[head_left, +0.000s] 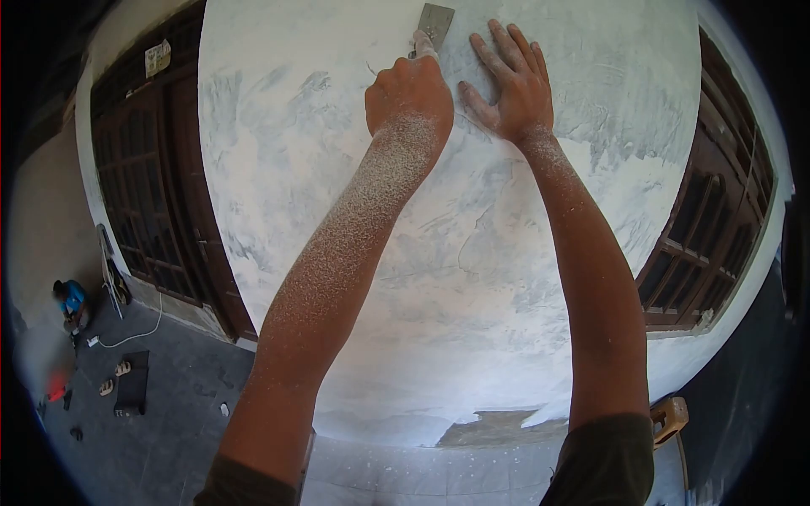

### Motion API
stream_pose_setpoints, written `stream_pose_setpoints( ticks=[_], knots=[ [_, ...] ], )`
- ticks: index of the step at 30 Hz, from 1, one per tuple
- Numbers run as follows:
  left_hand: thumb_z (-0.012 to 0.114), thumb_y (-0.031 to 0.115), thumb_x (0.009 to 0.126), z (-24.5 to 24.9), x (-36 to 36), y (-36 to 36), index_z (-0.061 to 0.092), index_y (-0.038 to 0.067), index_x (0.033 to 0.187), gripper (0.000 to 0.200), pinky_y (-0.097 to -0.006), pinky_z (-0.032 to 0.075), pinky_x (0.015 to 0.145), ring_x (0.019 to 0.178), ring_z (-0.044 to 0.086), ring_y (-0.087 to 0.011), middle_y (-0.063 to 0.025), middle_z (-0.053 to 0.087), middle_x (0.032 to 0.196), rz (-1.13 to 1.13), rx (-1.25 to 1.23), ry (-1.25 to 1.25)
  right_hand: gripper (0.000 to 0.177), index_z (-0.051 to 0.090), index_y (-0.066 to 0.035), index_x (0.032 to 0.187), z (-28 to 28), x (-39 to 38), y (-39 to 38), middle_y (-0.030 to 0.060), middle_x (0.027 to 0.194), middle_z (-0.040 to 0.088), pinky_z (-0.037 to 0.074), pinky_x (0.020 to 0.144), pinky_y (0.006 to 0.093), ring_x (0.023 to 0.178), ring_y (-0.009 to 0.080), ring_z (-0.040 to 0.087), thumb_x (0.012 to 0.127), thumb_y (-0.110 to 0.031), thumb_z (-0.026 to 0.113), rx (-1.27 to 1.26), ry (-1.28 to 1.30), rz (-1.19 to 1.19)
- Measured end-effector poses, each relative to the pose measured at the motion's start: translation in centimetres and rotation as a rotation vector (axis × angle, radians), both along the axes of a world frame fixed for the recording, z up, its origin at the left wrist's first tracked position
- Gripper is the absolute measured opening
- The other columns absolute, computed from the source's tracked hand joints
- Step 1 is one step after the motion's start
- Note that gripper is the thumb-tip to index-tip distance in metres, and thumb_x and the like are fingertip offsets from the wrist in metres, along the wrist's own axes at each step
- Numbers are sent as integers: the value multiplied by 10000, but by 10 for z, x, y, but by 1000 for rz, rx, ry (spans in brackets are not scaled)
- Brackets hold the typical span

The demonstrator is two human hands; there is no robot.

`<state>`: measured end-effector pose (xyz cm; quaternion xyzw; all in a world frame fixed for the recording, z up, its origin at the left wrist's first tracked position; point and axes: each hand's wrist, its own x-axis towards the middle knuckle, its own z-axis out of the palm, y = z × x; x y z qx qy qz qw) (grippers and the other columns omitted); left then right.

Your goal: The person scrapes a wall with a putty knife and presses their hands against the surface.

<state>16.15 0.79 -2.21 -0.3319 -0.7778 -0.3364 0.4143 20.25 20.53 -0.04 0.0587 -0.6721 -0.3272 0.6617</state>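
Observation:
In the head view my left hand (pixel 411 97) is closed around a putty knife (pixel 435 24), one finger stretched along its grey metal blade. The blade is up against the white-plastered wall (pixel 405 253), near the top of the view; the handle is mostly hidden in my fist. Just to the right, my right hand (pixel 516 88) lies on the wall with its fingers spread, holding nothing. White dust covers my left forearm and specks my right hand and wrist. The wall coat is patchy, with grey smears and a rough edge beside my right wrist.
A dark wooden door (pixel 198 202) stands at left, a wooden-framed window (pixel 704 219) at right. Two people sit low at far left, one in a blue shirt (pixel 74 297). Sandals (pixel 106 387) and a white cable (pixel 139 336) lie on the floor. A yellowish stool-like object (pixel 671 417) stands lower right.

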Motion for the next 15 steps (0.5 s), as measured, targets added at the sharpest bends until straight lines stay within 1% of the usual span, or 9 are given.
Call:
stream_pose_setpoints(
  ticks=[1,2,4,7,11,13,15],
  knots=[
    [529,187,1020,-4,0,0,411,72,1550,555,-473,583,936,1115,697,-365,-238,695,1165,-2,-42,-42,715,527,-284,1502,0,1,0,46,1622,411,207,1268,508,1519,275,327,840,-448,742,-5,-5,7],
    [529,187,1020,-3,1,1,411,72,1550,555,-473,583,936,1115,697,-365,-238,695,1165,-5,-43,-43,716,528,-284,1501,0,1,0,47,1621,412,207,1267,510,1519,275,329,837,-442,746,-5,-8,12],
    [578,189,1016,7,2,4,667,19,1266,315,-413,600,911,1137,697,-320,-206,701,1164,22,14,-20,715,529,-286,1500,2,1,1,47,1618,416,208,1267,512,1518,276,331,837,-441,744,2,2,6],
    [564,197,1026,18,4,3,657,20,1286,328,-410,598,913,1121,703,-312,-201,703,1155,21,31,38,716,529,-288,1500,2,0,3,45,1615,422,210,1266,517,1515,277,336,835,-443,744,16,0,8],
    [589,212,1019,4,0,5,660,23,1285,334,-412,598,919,1126,702,-306,-189,705,1157,13,51,3,726,528,-292,1501,2,0,4,42,1616,420,209,1266,520,1514,277,339,827,-445,751,21,-5,38],
    [517,204,1034,-5,1,5,432,92,1543,528,-472,577,946,1124,692,-358,-220,699,1153,-16,35,-51,725,528,-292,1500,1,0,4,42,1616,419,208,1266,519,1514,276,339,828,-447,751,20,-1,34],
    [518,208,1034,6,1,6,439,94,1540,524,-470,580,940,1118,695,-356,-214,700,1158,-2,24,-17,725,528,-293,1500,2,0,5,43,1616,419,208,1267,518,1514,275,339,828,-449,751,25,3,32]
  ],
)
